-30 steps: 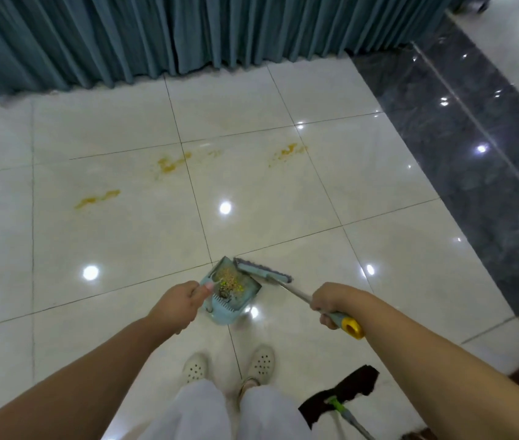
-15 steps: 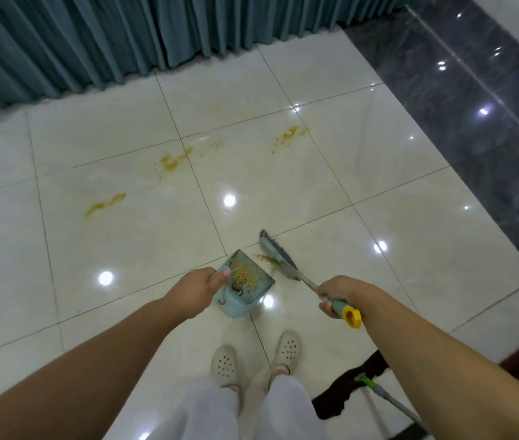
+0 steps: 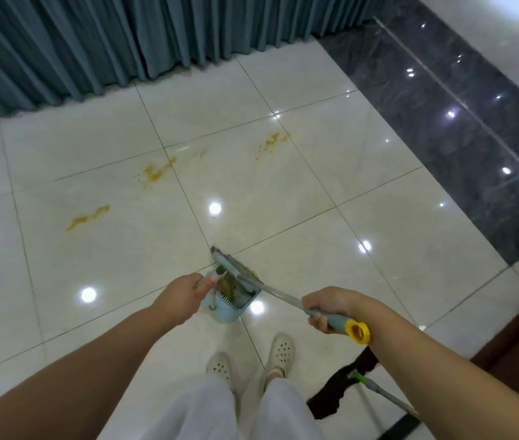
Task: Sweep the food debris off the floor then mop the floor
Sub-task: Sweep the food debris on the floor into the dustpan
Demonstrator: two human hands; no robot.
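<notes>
I take the pale blue dustpan (image 3: 226,300) as my landmark: it sits on the cream tile floor (image 3: 299,192) just ahead of my two pale shoes (image 3: 280,349), tipped toward me, with a heap of yellow-green food debris (image 3: 231,284) lying in it above its comb teeth. My left hand (image 3: 181,295) is curled round the dustpan's handle on its left side. My right hand (image 3: 328,308) grips the teal grip of the broom (image 3: 267,289), right of the dustpan, with the yellow cap sticking out behind my fist; the metal shaft slants up-left and the brush head lies across the dustpan's far edge, touching it, with crumbs caught in the bristles. Beyond the dustpan the tiles carry three yellow smears (image 3: 88,217), one far to the left, one ahead-left on a grout line, one ahead-right; all lie well apart from it with bare glossy tile between. Farther ahead a teal curtain (image 3: 124,42) closes off the floor. To the right of the dustpan, cream tile runs to a dark marble band (image 3: 461,138). Behind and right of it, near my right shoe, a black mop head (image 3: 344,385) rests on the floor, its shaft running off toward the lower right edge, beside a dark brown strip
</notes>
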